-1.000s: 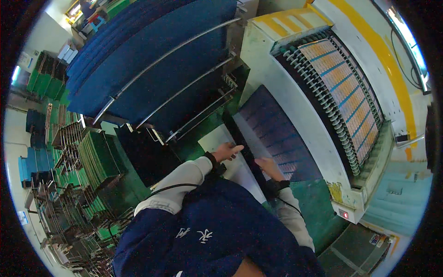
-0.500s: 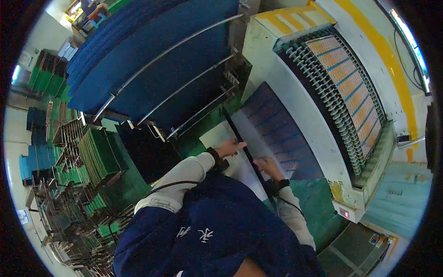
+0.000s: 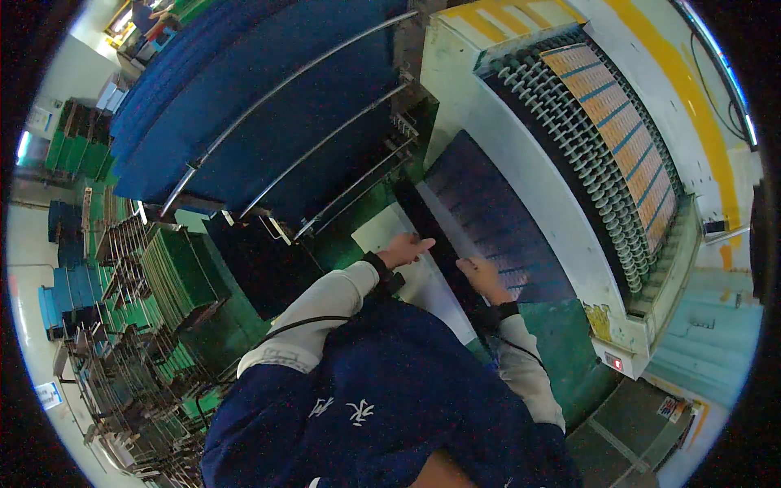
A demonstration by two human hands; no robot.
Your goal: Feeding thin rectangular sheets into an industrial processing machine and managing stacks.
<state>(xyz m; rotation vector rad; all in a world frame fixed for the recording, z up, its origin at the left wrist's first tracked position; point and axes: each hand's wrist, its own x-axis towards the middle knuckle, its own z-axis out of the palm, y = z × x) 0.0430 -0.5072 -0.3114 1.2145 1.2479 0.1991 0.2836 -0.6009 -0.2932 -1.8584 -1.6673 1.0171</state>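
A long dark panel [image 3: 443, 248], seen at a steep slant, stands between my two hands. My left hand [image 3: 404, 250] grips its left edge, with the thumb and fingers closed at the border. On the other side my right hand [image 3: 486, 281] has its fingers curled against the right edge. Most of the panel's lower end is hidden by my right wrist and body. A pale white sheet or surface [image 3: 376, 232] lies under and left of my left hand. Beyond my right hand is a purple-blue sheet [image 3: 488, 211] with faint stripes, beside the machine.
At right stands a pale machine [image 3: 533, 175] with rows of rollers [image 3: 561, 146] and a copper-coloured striped panel [image 3: 618, 130] on them. A rack of large blue boards [image 3: 268, 89] with metal bars [image 3: 285, 175] rises ahead. Green boards [image 3: 183, 268] and wire racks [image 3: 122, 350] crowd the left.
The dark panel has turned from nearly edge-on, so a wider strip of its face shows. My right hand has shifted slightly to the right, away from my left.
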